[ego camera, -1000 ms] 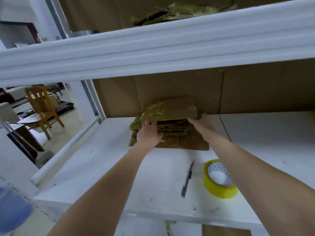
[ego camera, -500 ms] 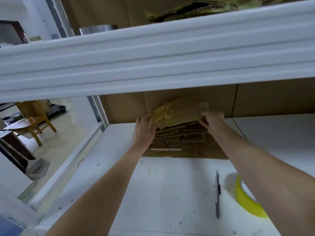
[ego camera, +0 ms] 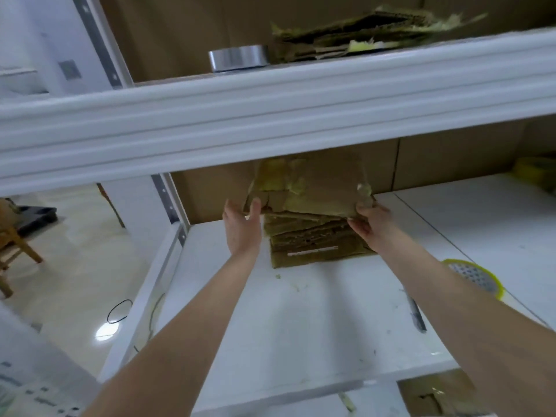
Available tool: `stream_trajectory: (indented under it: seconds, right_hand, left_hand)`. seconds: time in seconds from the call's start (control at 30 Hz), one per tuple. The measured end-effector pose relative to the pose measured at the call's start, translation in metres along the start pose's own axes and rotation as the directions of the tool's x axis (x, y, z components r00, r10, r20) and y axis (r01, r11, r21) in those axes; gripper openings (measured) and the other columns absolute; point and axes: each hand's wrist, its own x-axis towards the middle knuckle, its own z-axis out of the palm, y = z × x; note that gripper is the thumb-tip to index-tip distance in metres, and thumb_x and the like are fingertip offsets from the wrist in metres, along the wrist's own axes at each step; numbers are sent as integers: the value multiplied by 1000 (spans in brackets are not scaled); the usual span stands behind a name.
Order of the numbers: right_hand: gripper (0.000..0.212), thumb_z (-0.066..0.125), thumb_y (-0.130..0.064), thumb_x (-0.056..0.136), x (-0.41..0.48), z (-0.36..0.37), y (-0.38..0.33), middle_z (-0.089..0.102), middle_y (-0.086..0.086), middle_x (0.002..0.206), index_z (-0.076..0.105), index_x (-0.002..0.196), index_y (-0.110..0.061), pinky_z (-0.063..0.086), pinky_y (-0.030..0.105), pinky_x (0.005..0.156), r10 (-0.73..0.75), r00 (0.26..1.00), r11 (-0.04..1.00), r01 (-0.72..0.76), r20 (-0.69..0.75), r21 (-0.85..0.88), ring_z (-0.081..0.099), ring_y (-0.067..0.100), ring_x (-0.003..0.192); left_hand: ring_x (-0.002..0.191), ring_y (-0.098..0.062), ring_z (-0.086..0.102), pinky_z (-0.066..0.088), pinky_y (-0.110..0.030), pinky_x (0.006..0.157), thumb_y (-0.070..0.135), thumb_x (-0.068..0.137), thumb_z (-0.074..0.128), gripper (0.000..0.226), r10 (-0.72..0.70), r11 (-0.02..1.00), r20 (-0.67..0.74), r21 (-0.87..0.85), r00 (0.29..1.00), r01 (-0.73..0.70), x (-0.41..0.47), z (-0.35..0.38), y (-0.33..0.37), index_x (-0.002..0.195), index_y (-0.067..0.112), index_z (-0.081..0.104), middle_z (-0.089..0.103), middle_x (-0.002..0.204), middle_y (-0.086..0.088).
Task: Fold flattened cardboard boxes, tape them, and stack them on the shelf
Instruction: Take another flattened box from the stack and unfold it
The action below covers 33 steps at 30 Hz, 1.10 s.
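Step in hand looks like pulling the top flattened cardboard box point(ego camera: 313, 188) off the pile of flattened boxes point(ego camera: 316, 242) that sits at the back of the white shelf point(ego camera: 301, 326), center of the frame. The top sheet is tilted, its near edge raised off the pile and its far edge up under the white shelf beam point(ego camera: 270, 115) that crosses the upper half of the frame.

To do this well, I'd say keep both sides level and draw it straight toward you. The sheet is ragged, with yellowish tape scraps peeling off, so a lopsided pull could tear a flap or drag the next sheet along. Make sure only one piece is pinched before pulling.

Grip-wise: the left hand point(ego camera: 240, 224) is at the sheet's left near corner, thumb on top of the edge and the palm mostly open, fingers apart, more of a support than a clamp. The right hand point(ego camera: 371, 221) is closed on the right near corner, fingers curled under and thumb over. How tight either one is, can't tell.

The yellow tape roll point(ego camera: 475, 278) lies at mid right of the frame, with a knife or pen point(ego camera: 416, 314) just beside it, half hidden by the right forearm. Both are well clear of the pile, handy for the taping step.
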Motion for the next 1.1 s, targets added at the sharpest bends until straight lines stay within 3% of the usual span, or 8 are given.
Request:
stream_trajectory:
  seconds: [0.13, 0.27, 0.4, 0.53, 0.67, 0.87, 1.0, 1.1]
  right_hand:
    - [25, 53, -1, 95, -26, -30, 11, 65, 7, 103, 55, 117, -15, 56, 31, 72, 23, 994, 993, -10, 108, -119, 64, 22, 89]
    - [24, 57, -1, 93, -52, -55, 26, 65, 13, 113, 56, 115, -13, 52, 32, 82, 14, 967, 901, 99, 256, -423, 64, 24, 92]
    - [48, 72, -7, 84, -74, -70, 20, 65, -3, 107, 47, 124, -16, 53, 17, 67, -77, 928, 747, 296, 365, -595, 64, 5, 90]
    - [34, 69, -21, 87, -92, -67, 16, 66, -8, 105, 53, 117, -24, 58, 30, 69, -235, 898, 732, 415, 372, -540, 65, 4, 89]
    - [24, 74, -20, 83, -100, -71, 31, 70, -8, 98, 60, 99, -32, 57, 34, 77, -293, 893, 727, 440, 342, -527, 66, 11, 93]
    - [25, 75, -19, 82, -116, -72, 53, 70, -11, 97, 61, 101, -27, 56, 37, 83, -356, 876, 650, 482, 324, -588, 66, 10, 93]
    - [40, 74, -27, 82, -127, -71, 63, 69, -16, 97, 60, 120, -25, 56, 35, 82, -410, 850, 538, 518, 330, -665, 65, 9, 93]
    - [63, 74, -30, 83, -132, -68, 73, 68, -11, 110, 46, 140, -28, 54, 29, 86, -417, 814, 412, 565, 403, -715, 64, 12, 103]
  left_hand:
    - [133, -24, 41, 34, -42, 110, 53, 88, 56, 82, -127, 990, 26, -56, 992, 128, 7, -14, -10, 150, 14, 18, 40, 147, -4]
    - [113, -20, 56, 45, -40, 100, 37, 89, 64, 52, -196, 947, 125, -234, 973, 220, -8, -27, -16, 133, 18, 46, 58, 123, 2]
    - [100, -19, 64, 52, -39, 90, 20, 93, 60, 22, -89, 912, 182, -381, 979, 154, -39, -45, -22, 114, 24, 55, 66, 110, 2]
    - [103, -14, 62, 51, -35, 90, 20, 95, 55, 20, 28, 929, 257, -364, 966, 70, -74, -53, -24, 114, 28, 54, 64, 111, 7]
    - [117, -11, 54, 44, -36, 103, 23, 95, 54, 38, 45, 950, 224, -312, 974, 28, -97, -55, -28, 131, 25, 43, 56, 124, 11]
    - [142, -16, 23, 26, -41, 116, 20, 73, 81, 114, -18, 997, 188, -71, 982, 32, -124, -49, -24, 152, 29, 0, 17, 156, 5]
    - [139, -15, 28, 32, -39, 112, 25, 68, 84, 118, 9, 996, 258, -89, 966, 14, -128, -48, -29, 152, 29, 0, 18, 154, 7]
    - [125, -16, 49, 50, -21, 88, 28, 66, 82, 98, -32, 994, 406, -80, 913, 70, -131, -51, -34, 146, 27, 25, 46, 136, 6]
